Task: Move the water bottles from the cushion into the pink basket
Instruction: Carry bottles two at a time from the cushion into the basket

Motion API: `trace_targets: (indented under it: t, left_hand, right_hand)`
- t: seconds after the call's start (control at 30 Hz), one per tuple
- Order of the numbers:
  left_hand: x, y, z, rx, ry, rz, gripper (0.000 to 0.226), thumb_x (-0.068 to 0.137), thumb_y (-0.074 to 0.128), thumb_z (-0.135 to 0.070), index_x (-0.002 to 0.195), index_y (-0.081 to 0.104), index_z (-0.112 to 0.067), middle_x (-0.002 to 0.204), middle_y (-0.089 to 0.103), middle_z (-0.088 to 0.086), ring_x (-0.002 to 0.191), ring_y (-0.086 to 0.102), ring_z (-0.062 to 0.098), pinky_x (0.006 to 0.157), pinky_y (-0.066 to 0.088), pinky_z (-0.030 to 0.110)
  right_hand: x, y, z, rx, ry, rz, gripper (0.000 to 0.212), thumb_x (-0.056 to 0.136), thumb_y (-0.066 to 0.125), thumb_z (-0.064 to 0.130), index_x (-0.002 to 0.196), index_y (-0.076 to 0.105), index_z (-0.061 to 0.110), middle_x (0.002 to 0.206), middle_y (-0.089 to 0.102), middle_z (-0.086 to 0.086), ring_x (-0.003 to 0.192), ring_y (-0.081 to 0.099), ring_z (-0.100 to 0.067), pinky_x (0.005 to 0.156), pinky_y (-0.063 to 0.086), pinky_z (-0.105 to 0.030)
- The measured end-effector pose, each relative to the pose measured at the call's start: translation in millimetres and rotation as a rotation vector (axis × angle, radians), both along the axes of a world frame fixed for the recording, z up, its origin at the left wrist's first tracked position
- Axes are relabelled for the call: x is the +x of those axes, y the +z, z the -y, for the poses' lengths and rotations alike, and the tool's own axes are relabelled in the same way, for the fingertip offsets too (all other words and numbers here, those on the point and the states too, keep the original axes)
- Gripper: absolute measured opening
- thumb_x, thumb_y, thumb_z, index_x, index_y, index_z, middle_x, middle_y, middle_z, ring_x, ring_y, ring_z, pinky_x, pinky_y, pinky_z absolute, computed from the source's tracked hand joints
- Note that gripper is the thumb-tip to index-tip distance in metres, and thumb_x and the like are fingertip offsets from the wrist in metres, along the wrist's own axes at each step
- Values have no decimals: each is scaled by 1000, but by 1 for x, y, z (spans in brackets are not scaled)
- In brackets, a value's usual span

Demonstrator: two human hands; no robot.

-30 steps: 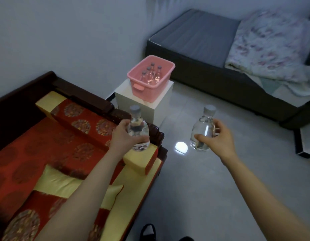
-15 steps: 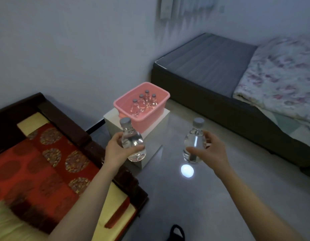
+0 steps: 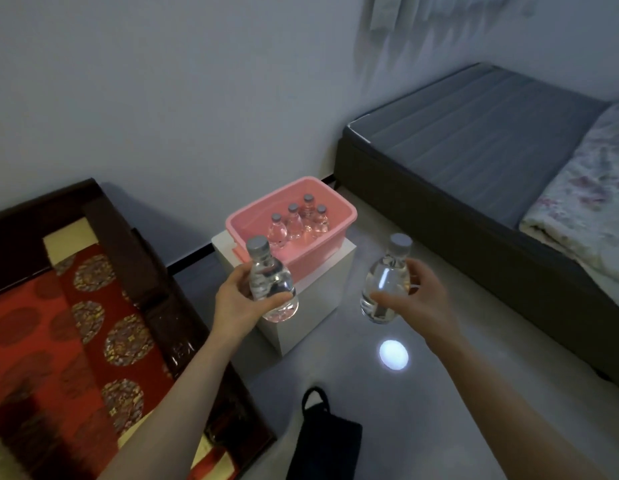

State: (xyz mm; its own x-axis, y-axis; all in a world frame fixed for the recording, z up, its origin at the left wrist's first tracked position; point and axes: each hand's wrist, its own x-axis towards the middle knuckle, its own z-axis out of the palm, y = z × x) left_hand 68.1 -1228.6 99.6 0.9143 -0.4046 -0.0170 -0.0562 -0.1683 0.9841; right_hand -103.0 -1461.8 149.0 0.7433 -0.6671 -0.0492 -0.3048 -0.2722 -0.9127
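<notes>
At 12 o'clock from the hands: pink basket point(image 3: 339, 216) on a white cube stand point(image 3: 315, 306), w/ four capped water bottles point(image 3: 296, 223) upright inside, clustered toward its far right corner. Left hand point(image 3: 240, 303) wrapped around left bottle point(image 3: 270, 282), upright, gray cap on, held in front of the basket's near wall, at approx 7 o'clock of the basket. Right hand point(image 3: 419, 296) gripping right bottle point(image 3: 386, 285) from the side, thumb across the front; upright, capped, over the floor point(image 3: 439, 410) at approx 5 o'clock of the basket. The two bottles are apart, not touching. Red patterned cushion point(image 3: 76, 341) on a dark wood bench point(image 3: 141, 271) at 9 o'clock. Bed point(image 3: 474, 140) w/ floral blanket point(image 3: 592, 202) at 2 o'clock. Black bag point(image 3: 329, 441) on floor at 6 o'clock, btw the forearms.
</notes>
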Motion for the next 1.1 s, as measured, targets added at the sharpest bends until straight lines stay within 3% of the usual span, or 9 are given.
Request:
trace_targets:
  t: [0.2,0.43,0.53,0.63,0.7,0.8,0.93,1.03,1.1]
  left_hand:
    - [80,-24,59,10,84,-27,71,39,95,-35,102,63,-29,94,73,-9,84,70,5,78,55,26]
    - [140,-47,97,37,187,-98,79,36,93,-43,104,59,-26,101,71,-2,90,70,14,85,57,41]
    - [153,-57,104,56,236,-127,85,35,93,-46,108,56,-25,106,69,-1,95,68,18,88,55,45]
    - [166,-66,115,70,246,-140,78,38,94,-43,105,55,-30,106,68,-4,96,67,16,86,55,39]
    - [174,-76,125,50,275,-158,76,41,95,-34,105,55,-26,105,68,-3,96,67,16,85,54,35]
    - [179,-87,142,51,305,-184,70,49,94,-17,106,53,-23,103,65,-18,95,64,1,77,51,16]
    - [192,-99,170,136,387,-190,71,49,91,-30,104,49,-46,107,59,-26,97,53,-15,69,40,3]
    - [209,-116,187,182,440,-190,67,48,86,-31,98,47,-50,100,58,-35,90,55,-16,66,40,1]
    - [218,-130,197,208,473,-212,63,52,87,-27,96,47,-48,96,61,-31,86,59,-11,65,43,4]
  right_hand:
    - [96,-6,67,-35,99,-42,59,55,88,37,104,57,36,97,64,13,89,62,-7,78,53,-28]
    - [194,-15,112,-42,225,-27,53,60,87,12,92,57,41,92,66,16,83,61,14,63,47,-5]
    - [230,-27,120,-15,258,-40,52,58,87,10,86,60,45,87,69,24,80,63,13,62,47,-4]
    - [262,-44,127,-15,307,-53,51,55,87,25,89,62,52,89,67,34,80,64,11,62,46,-3]
    - [284,-64,132,2,321,-87,53,50,86,36,97,63,42,92,69,26,81,66,6,66,50,-9]
    - [308,-97,143,16,341,-164,59,48,89,26,101,63,28,94,71,13,85,68,-4,74,57,-29]
    - [346,-136,158,12,439,-246,60,46,86,28,101,61,25,94,68,5,85,66,-11,76,56,-35]
    - [376,-163,165,-34,484,-258,52,50,86,30,92,55,36,83,66,10,75,64,-3,67,54,-21]
    - [393,-180,169,-60,520,-271,53,51,85,33,88,50,43,81,64,12,73,62,1,62,47,-11]
